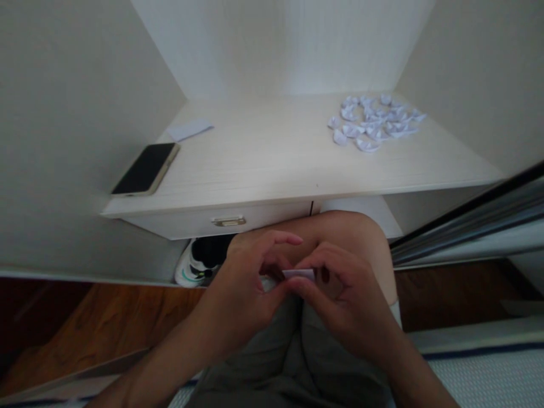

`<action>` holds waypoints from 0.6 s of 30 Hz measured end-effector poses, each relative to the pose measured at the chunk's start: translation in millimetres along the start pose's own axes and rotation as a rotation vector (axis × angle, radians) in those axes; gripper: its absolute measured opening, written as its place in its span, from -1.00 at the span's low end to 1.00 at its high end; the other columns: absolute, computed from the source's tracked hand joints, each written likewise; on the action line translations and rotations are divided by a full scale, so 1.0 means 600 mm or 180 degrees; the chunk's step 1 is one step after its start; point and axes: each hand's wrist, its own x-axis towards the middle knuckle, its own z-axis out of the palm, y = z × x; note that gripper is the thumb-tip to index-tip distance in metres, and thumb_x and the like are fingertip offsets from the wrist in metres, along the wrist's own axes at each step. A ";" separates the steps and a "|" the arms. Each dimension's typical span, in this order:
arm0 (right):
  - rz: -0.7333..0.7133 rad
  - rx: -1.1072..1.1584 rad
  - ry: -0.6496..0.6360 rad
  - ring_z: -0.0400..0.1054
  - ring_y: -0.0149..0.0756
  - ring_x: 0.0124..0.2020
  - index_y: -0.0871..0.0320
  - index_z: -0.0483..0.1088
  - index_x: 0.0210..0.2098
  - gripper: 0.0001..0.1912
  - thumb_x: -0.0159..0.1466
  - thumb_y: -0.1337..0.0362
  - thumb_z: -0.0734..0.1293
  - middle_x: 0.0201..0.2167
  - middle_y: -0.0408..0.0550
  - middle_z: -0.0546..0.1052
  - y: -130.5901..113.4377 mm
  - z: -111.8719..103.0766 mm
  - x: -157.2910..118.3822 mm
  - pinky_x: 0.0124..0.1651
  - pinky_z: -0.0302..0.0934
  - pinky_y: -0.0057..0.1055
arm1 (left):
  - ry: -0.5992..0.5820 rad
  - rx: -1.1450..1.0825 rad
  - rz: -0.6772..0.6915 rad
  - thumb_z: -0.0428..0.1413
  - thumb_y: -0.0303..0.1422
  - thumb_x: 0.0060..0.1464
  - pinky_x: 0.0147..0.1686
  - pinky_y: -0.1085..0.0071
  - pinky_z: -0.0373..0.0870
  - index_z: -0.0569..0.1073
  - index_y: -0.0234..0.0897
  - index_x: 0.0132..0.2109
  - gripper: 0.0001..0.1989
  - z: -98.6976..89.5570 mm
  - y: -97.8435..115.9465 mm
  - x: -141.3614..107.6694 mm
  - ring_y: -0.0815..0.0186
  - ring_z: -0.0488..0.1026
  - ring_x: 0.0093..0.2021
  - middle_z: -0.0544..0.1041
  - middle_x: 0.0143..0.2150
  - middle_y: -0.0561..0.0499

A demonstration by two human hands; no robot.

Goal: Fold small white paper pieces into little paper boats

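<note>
The paper (298,273) is a small, narrow white strip, its long edge running left to right, nearly level. It is held up above the lap (293,362) between the left hand (250,283) and the right hand (352,292), whose fingers (314,296) hide part of it.

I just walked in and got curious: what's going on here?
A person's left hand and right hand together pinch a small white piece of paper above the lap. On the cream, wood-grained shelf, a cluster of small white folded-paper boat shapes sits at right. At left lie a black-screened rectangular phone and a flat white paper strip.
</note>
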 end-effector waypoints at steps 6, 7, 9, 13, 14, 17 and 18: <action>-0.0222 -0.0132 0.0313 0.37 -0.35 -0.39 0.15 0.56 -0.37 -0.81 0.41 0.39 0.43 -0.44 -0.15 0.55 -0.008 0.009 -0.014 -0.32 0.19 -0.36 | 0.0035 -0.0052 -0.0122 0.38 -0.31 0.16 -0.23 0.33 0.61 0.47 -0.20 0.24 -0.47 0.007 0.014 -0.022 0.23 0.68 -0.33 0.73 -0.33 0.11; -0.0173 -0.0082 0.0398 0.37 -0.34 -0.40 0.15 0.57 -0.36 -0.81 0.41 0.37 0.43 -0.44 -0.15 0.56 -0.009 0.011 -0.018 -0.33 0.19 -0.36 | 0.0091 -0.0240 -0.0172 0.38 -0.27 0.17 -0.23 0.33 0.61 0.47 -0.21 0.23 -0.47 0.010 0.016 -0.028 0.22 0.69 -0.32 0.73 -0.32 0.09; -0.0021 0.0098 0.0473 0.39 -0.32 -0.40 0.15 0.58 -0.33 -0.81 0.43 0.30 0.41 -0.43 -0.12 0.57 -0.011 0.014 -0.026 -0.35 0.21 -0.35 | 0.0198 -0.0535 -0.0213 0.35 -0.24 0.20 -0.25 0.33 0.61 0.47 -0.21 0.21 -0.52 0.015 0.019 -0.040 0.20 0.69 -0.31 0.73 -0.32 0.08; 0.0018 0.0283 0.0206 0.43 -0.29 -0.37 0.15 0.60 -0.28 -0.84 0.42 0.26 0.42 -0.39 -0.09 0.62 -0.028 0.010 -0.042 -0.33 0.25 -0.35 | 0.0170 -0.0231 -0.0014 0.34 -0.32 0.19 -0.34 0.37 0.54 0.48 -0.24 0.21 -0.53 0.014 0.030 -0.063 0.22 0.66 -0.34 0.68 -0.37 0.09; -0.0079 0.0175 0.0135 0.41 -0.30 -0.37 0.15 0.60 -0.29 -0.85 0.42 0.28 0.42 -0.39 -0.09 0.62 -0.035 0.007 -0.047 -0.32 0.24 -0.35 | 0.0108 -0.0100 0.0063 0.34 -0.33 0.19 -0.35 0.37 0.53 0.47 -0.24 0.23 -0.51 0.012 0.034 -0.067 0.22 0.65 -0.34 0.67 -0.37 0.09; -0.0308 -0.0141 0.0269 0.34 -0.32 -0.41 0.13 0.61 -0.37 -0.80 0.41 0.31 0.42 -0.45 -0.12 0.59 -0.052 -0.002 -0.060 -0.32 0.17 -0.34 | -0.0024 -0.0042 0.0222 0.34 -0.30 0.22 -0.31 0.34 0.57 0.49 -0.25 0.23 -0.53 0.010 0.049 -0.074 0.22 0.66 -0.34 0.68 -0.35 0.07; -0.0323 -0.0097 0.0440 0.34 -0.32 -0.43 0.13 0.61 -0.38 -0.79 0.40 0.30 0.42 -0.47 -0.13 0.59 -0.055 -0.003 -0.065 -0.32 0.16 -0.34 | 0.0000 -0.0177 0.0233 0.35 -0.28 0.20 -0.30 0.34 0.59 0.51 -0.25 0.21 -0.54 0.012 0.055 -0.076 0.21 0.66 -0.34 0.68 -0.35 0.06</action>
